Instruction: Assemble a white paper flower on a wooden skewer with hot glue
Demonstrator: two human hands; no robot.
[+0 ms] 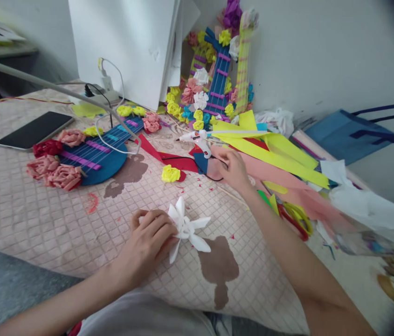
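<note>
A white paper flower (184,227) with several pointed petals is at the near middle of the table. The curled fingers of my left hand (153,238) hold it by its left side. My right hand (233,170) is farther off, beside a white glue gun (200,140), with thumb and fingers bent together in a pinch. Whatever lies between those fingertips, if anything, is hidden. A dark cord loops just under them, next to pink crepe paper (263,170) and red strips (183,163). Left of this sits a yellow paper rose (171,173).
A blue paper guitar (109,168) with paper roses lies at left, near a black tablet (36,129) and a looping white cable. More decorated guitars (219,79) lean on the wall. Yellow strips (277,154), scissors (293,217) and a blue bag (347,135) are at right.
</note>
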